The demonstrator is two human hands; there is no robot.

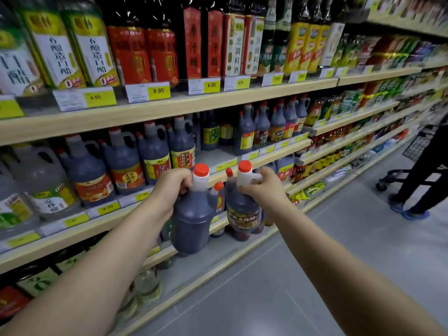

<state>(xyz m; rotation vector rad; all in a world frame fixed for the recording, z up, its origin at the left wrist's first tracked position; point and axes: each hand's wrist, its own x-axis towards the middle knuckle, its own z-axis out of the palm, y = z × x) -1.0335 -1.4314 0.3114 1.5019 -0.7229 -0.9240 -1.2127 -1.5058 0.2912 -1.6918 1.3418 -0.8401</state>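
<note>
I hold two dark vinegar jugs with red caps in front of the shelves. My left hand (173,184) grips the handle of the left jug (192,221), whose plain back faces me. My right hand (263,187) grips the handle of the right jug (242,212), which shows a dark label with a yellow band. The two jugs hang side by side, almost touching, at the height of the third shelf.
Wooden shelves (169,110) run along the left, packed with vinegar and sauce bottles and yellow price tags. A gap (215,156) sits on the second shelf beside similar jugs. At the right, a person in dark trousers (421,175) stands by a cart (419,144) on the grey floor.
</note>
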